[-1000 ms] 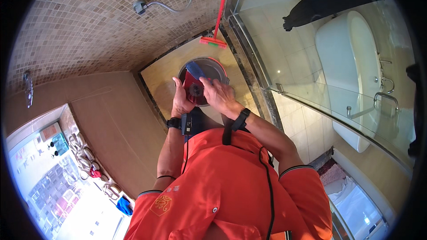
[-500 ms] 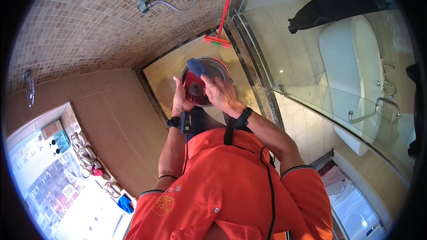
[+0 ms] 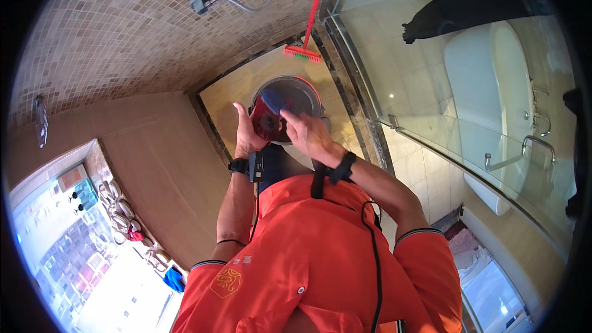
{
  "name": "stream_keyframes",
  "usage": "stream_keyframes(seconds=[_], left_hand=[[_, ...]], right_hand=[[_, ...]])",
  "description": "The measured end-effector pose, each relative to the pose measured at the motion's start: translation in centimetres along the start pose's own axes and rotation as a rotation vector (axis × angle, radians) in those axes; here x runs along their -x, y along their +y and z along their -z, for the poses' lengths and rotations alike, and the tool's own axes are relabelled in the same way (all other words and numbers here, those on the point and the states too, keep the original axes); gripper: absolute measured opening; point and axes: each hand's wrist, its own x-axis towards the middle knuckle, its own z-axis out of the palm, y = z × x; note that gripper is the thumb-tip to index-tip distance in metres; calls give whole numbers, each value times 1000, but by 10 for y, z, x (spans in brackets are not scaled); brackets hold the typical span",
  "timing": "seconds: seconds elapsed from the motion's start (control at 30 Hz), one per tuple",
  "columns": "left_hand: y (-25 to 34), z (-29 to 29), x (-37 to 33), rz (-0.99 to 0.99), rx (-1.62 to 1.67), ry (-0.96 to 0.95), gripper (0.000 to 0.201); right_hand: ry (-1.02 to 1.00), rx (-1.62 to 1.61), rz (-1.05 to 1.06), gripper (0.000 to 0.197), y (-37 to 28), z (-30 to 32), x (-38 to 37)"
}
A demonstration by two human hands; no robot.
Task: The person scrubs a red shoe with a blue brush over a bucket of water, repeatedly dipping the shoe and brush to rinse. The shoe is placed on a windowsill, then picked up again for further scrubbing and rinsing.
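Note:
My right hand (image 3: 310, 138) is closed on a blue scrub brush (image 3: 272, 101); the brush head points up and left. My left hand (image 3: 248, 132) grips the near-left side of a dark red piece (image 3: 261, 124) with a dark round centre, its thumb raised; the exact kind of this piece cannot be made out. The brush lies against or just over the red piece. Both are above a round grey bucket (image 3: 316, 97) with a red edge, which stands on the yellowish floor. My hands and the red piece hide part of the bucket.
A red long-handled floor brush (image 3: 302, 54) leans in the far corner. To the right runs a glass panel (image 3: 444, 145), with a white bathtub (image 3: 487, 86) behind it. A shower hose (image 3: 237, 7) hangs on the tiled wall. Left is a bright window (image 3: 80, 253).
My right hand has shifted slightly right and down with the brush, and the red piece sits a little lower and more tilted. The left thumb stands further from the piece.

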Motion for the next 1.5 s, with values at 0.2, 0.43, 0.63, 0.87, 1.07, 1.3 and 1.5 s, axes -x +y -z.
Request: stream_keyframes(seconds=[0.2, 0.43, 0.63, 0.87, 1.07, 1.3, 1.5], left_hand=[[5, 6, -10, -121, -28, 99, 116], [-5, 14, -13, -98, 65, 181, 111], [7, 28, -11, -129, 189, 18, 107], [0, 36, -19, -127, 157, -92, 73], [14, 7, -8, -206, 234, -28, 69], [7, 4, -1, -192, 209, -79, 72], [20, 15, 5, -225, 363, -100, 67]], right_hand=[[-210, -59, 10, 38, -60, 41, 19], [-228, -2, 5, 36, -61, 9, -20], [-337, 50, 28, 41, -73, 40, 7], [-154, 109, 35, 42, -37, 2, -9], [-246, 65, 60, 47, -54, 45, 27], [-118, 2, -27, 40, -33, 10, -6], [-177, -79, 40, 43, -54, 36, 37]])
